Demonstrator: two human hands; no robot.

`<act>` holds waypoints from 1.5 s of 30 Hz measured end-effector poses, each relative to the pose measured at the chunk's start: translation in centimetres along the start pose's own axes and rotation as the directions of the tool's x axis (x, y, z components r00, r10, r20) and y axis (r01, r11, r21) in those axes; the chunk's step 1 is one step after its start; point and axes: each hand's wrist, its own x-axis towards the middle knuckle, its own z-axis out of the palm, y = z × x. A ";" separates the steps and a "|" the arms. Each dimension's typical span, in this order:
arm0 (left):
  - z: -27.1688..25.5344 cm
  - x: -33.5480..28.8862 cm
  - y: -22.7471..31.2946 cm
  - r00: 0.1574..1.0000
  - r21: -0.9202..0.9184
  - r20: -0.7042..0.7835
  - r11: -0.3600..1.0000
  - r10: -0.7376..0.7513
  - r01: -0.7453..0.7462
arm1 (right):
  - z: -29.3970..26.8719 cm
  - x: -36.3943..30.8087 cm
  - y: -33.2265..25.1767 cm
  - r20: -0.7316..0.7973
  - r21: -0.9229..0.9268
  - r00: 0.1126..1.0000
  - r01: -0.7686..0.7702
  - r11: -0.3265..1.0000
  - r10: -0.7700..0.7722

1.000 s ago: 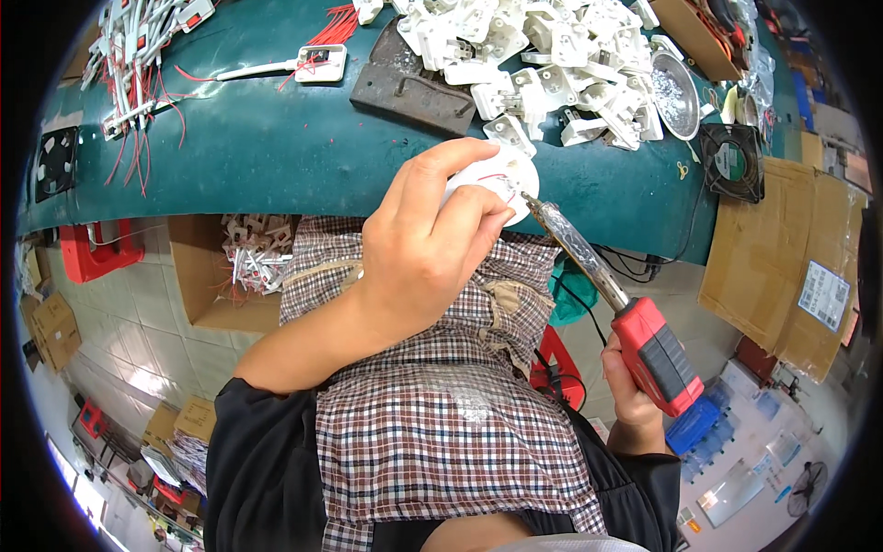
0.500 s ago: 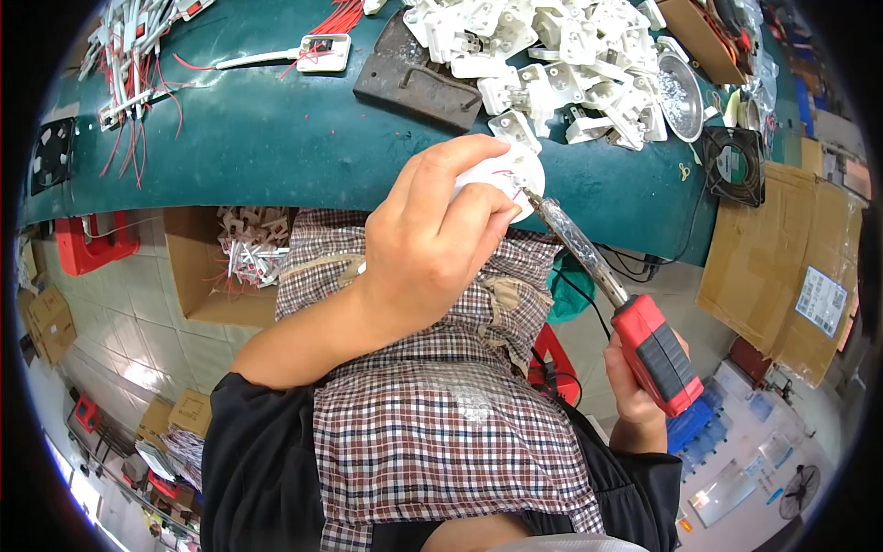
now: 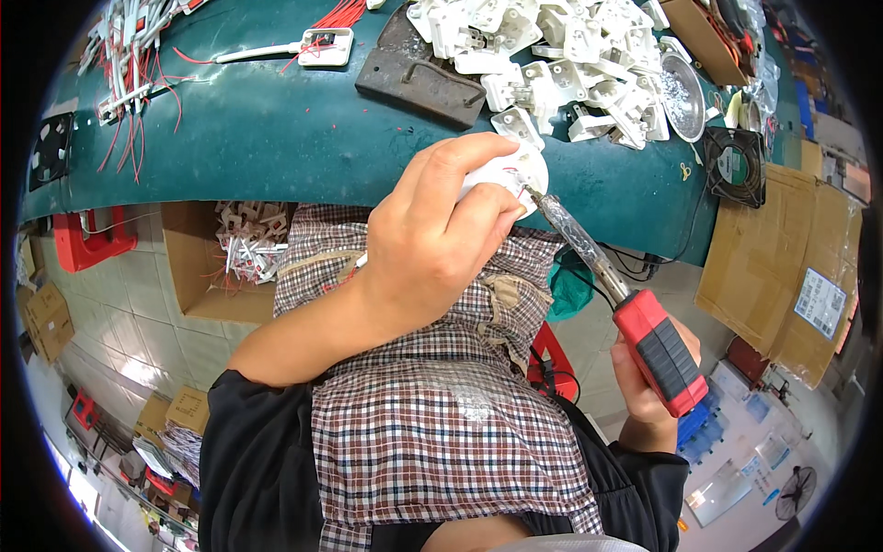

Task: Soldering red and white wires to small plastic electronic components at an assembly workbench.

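Observation:
My left hand (image 3: 437, 225) pinches a white round plastic part (image 3: 532, 168) at the table's near edge, with a bit of red wire showing on it. Fingers and knuckles cover much of that part. In my right hand (image 3: 648, 377) is a soldering iron (image 3: 602, 276) with a red and black handle, gripped from below. Its metal shaft slants up to the left, and the tip meets or nearly meets the white part beside my left fingertips; contact is too small to tell. Beyond them lies a heap of white plug housings (image 3: 561, 69).
A dark metal block with a handle (image 3: 418, 83) lies beside the heap. Farther left are a wired white switch piece (image 3: 326, 48) and bundled white cables with red wires (image 3: 138, 64). A small fan (image 3: 734, 166) stands at right; an open carton (image 3: 198, 276) sits below the table.
Both hands stay nearly in place, with the iron's tip still at the white part. The right hand and iron handle have shifted very slightly to the right.

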 end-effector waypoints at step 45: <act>-0.4 0.7 0.0 0.999 0.058 0.034 0.998 0.020 -0.022 | 6.0 8.7 10.5 -0.667 0.062 0.744 0.005 0.998 0.038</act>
